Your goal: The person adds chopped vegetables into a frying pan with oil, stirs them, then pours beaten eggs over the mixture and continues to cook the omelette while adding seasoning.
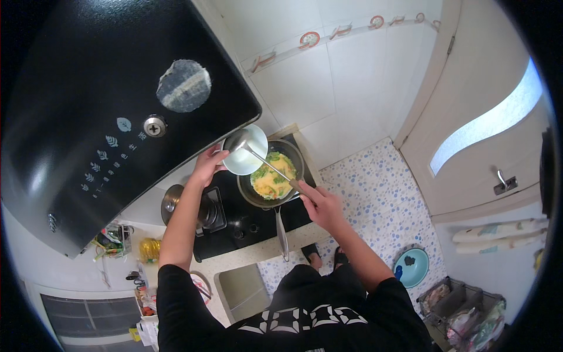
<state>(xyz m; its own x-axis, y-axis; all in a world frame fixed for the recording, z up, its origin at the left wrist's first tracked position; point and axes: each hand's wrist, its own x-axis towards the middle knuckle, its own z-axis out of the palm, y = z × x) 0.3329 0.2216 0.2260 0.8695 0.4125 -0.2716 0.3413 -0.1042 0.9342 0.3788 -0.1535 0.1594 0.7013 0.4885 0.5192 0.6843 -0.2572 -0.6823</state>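
Note:
My left hand (209, 165) grips the near-left rim of a white bowl (247, 163), which is tilted beside and partly over a frying pan (295, 152). In my right hand (323, 206) is the brown handle of a metal ladle (268, 163). The ladle's head rests inside the bowl or just above it; I cannot tell whether they touch. A yellow egg mixture with green vegetable pieces (275, 178) spreads over the pan's bottom. The pan sits on the right side of a black gas hob (239, 218), its long metal handle pointing towards me.
A black range hood (132, 88) overhangs the hob close to my left hand. A lidded pot (173, 200) stands on the left burner, partly behind my forearm. Nearby are an oil bottle (149, 251), a sink (242, 292) and a tiled wall (290, 97). A blue basin (418, 268) sits on the floor.

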